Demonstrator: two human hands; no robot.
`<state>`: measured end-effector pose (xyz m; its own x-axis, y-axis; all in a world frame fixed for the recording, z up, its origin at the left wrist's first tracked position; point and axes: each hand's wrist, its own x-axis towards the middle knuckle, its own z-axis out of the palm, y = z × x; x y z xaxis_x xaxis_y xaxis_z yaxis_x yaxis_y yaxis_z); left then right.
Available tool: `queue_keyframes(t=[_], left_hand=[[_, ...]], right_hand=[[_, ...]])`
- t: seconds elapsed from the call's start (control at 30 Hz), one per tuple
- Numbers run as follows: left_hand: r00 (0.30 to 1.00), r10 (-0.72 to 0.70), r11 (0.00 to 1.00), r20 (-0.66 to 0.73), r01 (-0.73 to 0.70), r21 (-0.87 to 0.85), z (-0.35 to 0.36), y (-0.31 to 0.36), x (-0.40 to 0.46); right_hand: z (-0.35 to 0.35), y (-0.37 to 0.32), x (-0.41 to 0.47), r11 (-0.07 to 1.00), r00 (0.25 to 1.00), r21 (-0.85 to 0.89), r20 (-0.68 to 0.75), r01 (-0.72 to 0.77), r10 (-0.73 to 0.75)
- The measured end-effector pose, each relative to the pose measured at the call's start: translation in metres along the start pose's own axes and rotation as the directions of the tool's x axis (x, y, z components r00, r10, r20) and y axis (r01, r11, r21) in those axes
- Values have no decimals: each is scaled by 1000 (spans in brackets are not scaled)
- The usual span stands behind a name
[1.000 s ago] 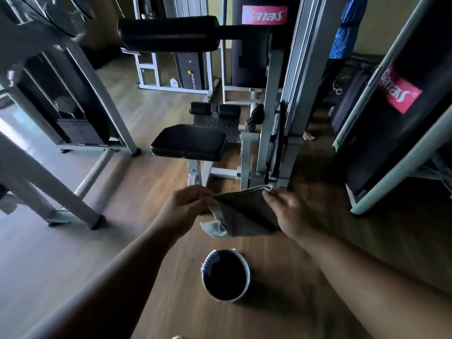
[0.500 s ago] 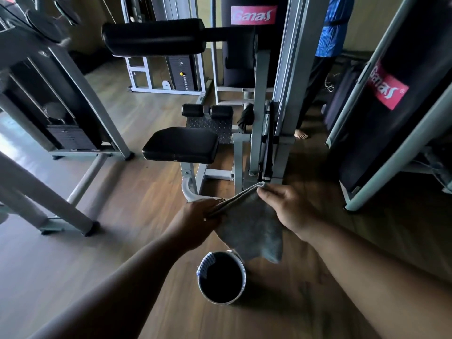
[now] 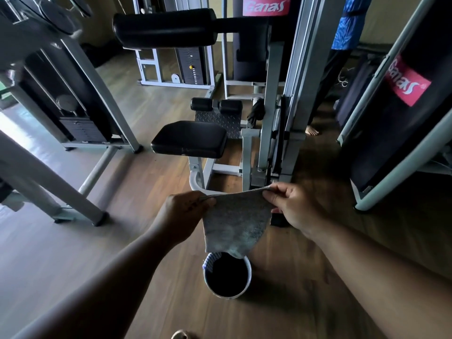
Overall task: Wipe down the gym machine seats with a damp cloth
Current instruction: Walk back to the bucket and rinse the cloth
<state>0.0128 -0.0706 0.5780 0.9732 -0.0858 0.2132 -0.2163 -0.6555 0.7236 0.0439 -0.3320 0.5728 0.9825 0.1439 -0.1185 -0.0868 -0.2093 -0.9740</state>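
Both hands, left hand and right hand, pinch the cloth taut by its top edge; the seat lies ahead, slightly left, nearer the left hand.

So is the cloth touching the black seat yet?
No, both hands hold the cloth up above the bucket, well short of the black seat.

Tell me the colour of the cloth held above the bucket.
Grey cloth, slightly mottled; head view.

Floor: brown wood planks, glare at the left.
Far right: a person in a blue top, one bare foot on the boards.
Back: a weight stack with yellow pin.
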Motion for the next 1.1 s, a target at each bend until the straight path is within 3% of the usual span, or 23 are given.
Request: queue_keyframes(t=[0.27,0.57,0.87,1.1], left_hand=[[982,-178,981,67,172,90,26,-66,-29],[872,-394,917,289,352,187,148,-217,-72],[839,-386,920,383,322,221,280,-365,-122],[745,-333,940,578,217,262,324,-419,-206]], right_hand=[[32,66,-4,991,993,-76,30,-114,117],[96,253,10,891,935,-283,-114,-356,337],[151,441,2,845,876,-233,-149,-481,458],[175,526,-61,684,792,-461,-74,-566,606]])
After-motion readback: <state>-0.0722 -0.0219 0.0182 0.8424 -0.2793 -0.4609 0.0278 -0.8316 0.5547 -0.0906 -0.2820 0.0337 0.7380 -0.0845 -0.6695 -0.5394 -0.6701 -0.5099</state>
